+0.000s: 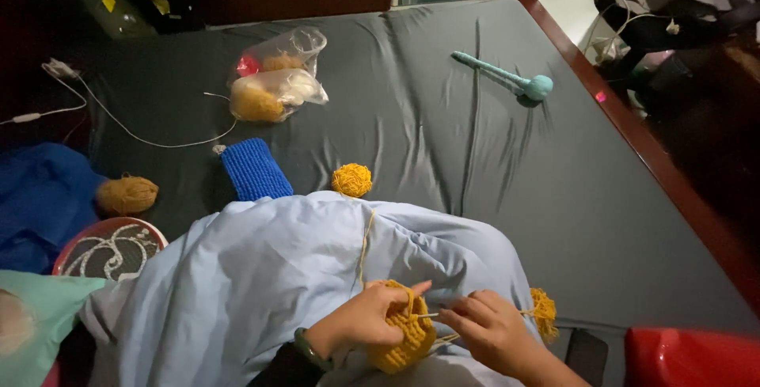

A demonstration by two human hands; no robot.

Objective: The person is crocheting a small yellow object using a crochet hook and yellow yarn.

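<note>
While the left hand [364,317] pinches the yellow crochet piece [405,338] on the lap, the right hand [492,330], just beside it, pinches the hook [427,316], lying crosswise toward the work.

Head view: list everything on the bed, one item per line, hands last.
Crochet piece: one, mustard yellow, held in both hands.
Yarn ball: one, yellow, on the grey sheet, strand running to the work.
Yarn ball: one, tan, far left.
Knitted piece: one, blue, centre.
Plastic bag: one, clear, holding yarn.
Massage stick: one, teal, upper right.
Blanket: one, pale blue, over the lap.
Left hand: gripping the crochet piece.
Right hand: pinching a hook, barely visible.
</note>
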